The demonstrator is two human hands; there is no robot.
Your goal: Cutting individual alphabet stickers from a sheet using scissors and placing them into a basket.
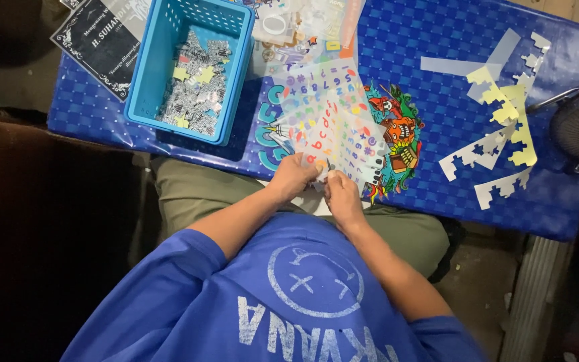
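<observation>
Left hand (292, 178) and right hand (340, 193) both pinch the near edge of a sticker sheet (333, 124). Blue basket (150, 74) of cut pieces sits left, well apart.

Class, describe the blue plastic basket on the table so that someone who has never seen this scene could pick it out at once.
Start at the blue table with a woven-look patterned surface. Go to the end on the person's left, past the clear sticker sheets that both hands are working on. There stands the basket: light blue, rectangular, with slotted walls, holding small silvery and yellow cut pieces; it is the only container there, beside a flat black card.
</observation>
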